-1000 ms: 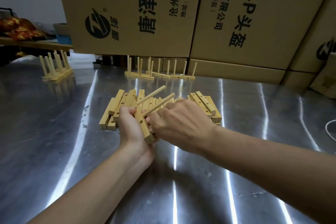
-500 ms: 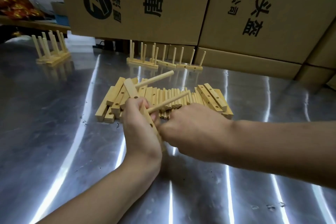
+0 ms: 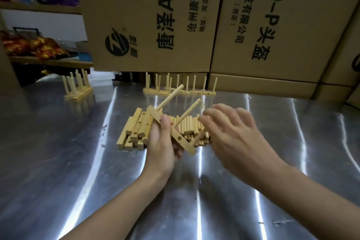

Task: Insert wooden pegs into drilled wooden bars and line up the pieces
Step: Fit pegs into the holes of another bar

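Note:
My left hand (image 3: 161,148) grips a drilled wooden bar (image 3: 185,143), held tilted above the steel table (image 3: 58,161). Two wooden pegs (image 3: 169,97) (image 3: 187,112) stick out of the bar, pointing up and to the right. A third peg (image 3: 199,138) stands at the bar's near end, its top hidden behind my right hand (image 3: 233,138). That hand is blurred, fingers spread and relaxed, just right of the bar. Whether it touches the third peg I cannot tell. Behind lie a pile of loose bars (image 3: 136,128) and a pile of loose pegs (image 3: 187,126).
Finished pegged bars stand in a row at the back (image 3: 202,92), and another group stands at the far left (image 3: 78,91). Large cardboard boxes (image 3: 148,21) wall off the table's far side. A shelf with red and gold packets (image 3: 33,46) is at the left.
My right hand has come off the bar's near end and moved right, its fingers opening. The left hand has lifted and tilted the bar, and the view has swung upward.

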